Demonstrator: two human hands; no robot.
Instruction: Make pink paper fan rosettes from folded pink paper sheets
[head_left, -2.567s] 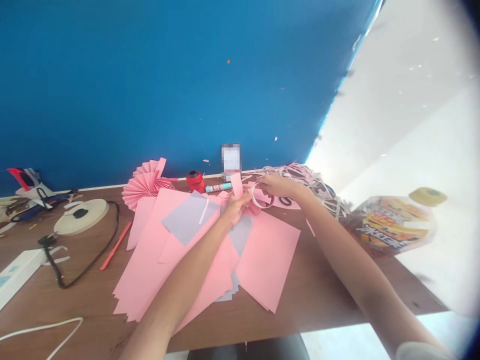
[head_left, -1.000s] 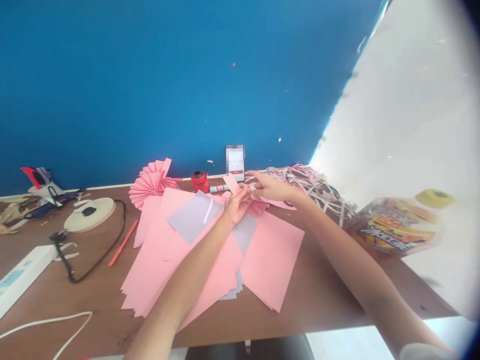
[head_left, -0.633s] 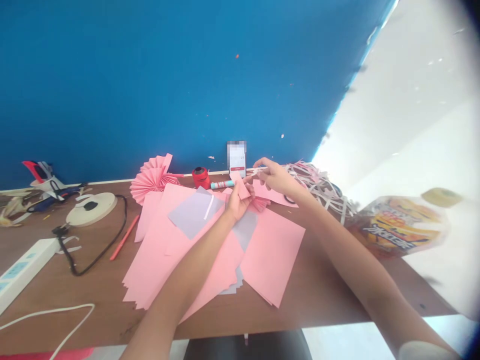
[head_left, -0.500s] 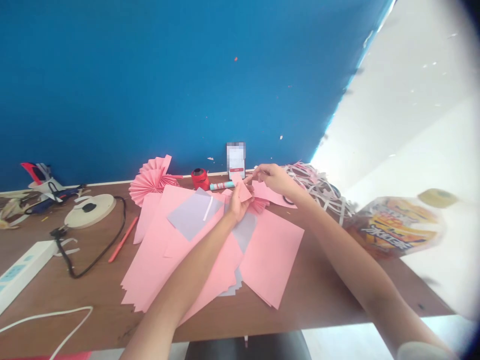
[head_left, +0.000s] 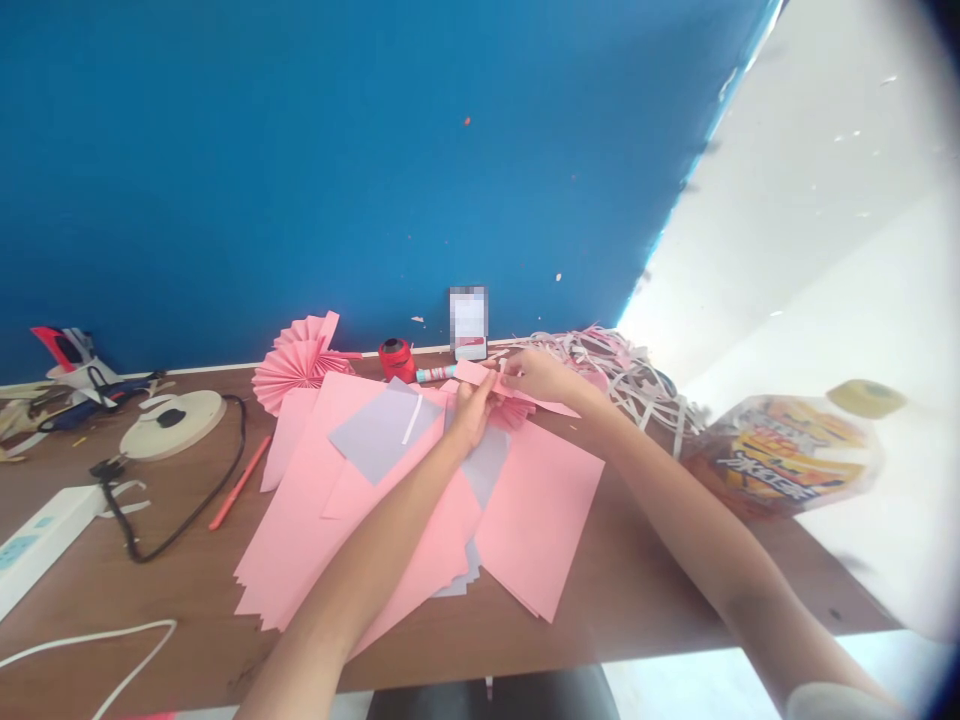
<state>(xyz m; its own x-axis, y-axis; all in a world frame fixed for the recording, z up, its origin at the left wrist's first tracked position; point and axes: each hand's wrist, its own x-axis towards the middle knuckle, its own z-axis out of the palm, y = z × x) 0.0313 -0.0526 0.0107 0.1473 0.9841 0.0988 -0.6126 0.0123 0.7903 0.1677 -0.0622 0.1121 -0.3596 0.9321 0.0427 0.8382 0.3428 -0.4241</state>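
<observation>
Both my hands meet at the far middle of the brown table. My left hand is closed around a small folded pink paper piece. My right hand pinches the same piece from the right, fingers pressed together on its upper edge. Beneath my hands lies a spread of pink paper sheets with a grey sheet on top. A pleated pink paper fan stands to the left near the blue wall.
A red tape roll, a glue stick and a phone stand by the wall. Shredded paper strips and a snack bag lie right. A round cream device with black cable, a pink pencil and a power strip lie left.
The tape ring my right hand held earlier is gone from it. My right hand lifted away briefly, then came back down onto the pink piece held by my left hand.
</observation>
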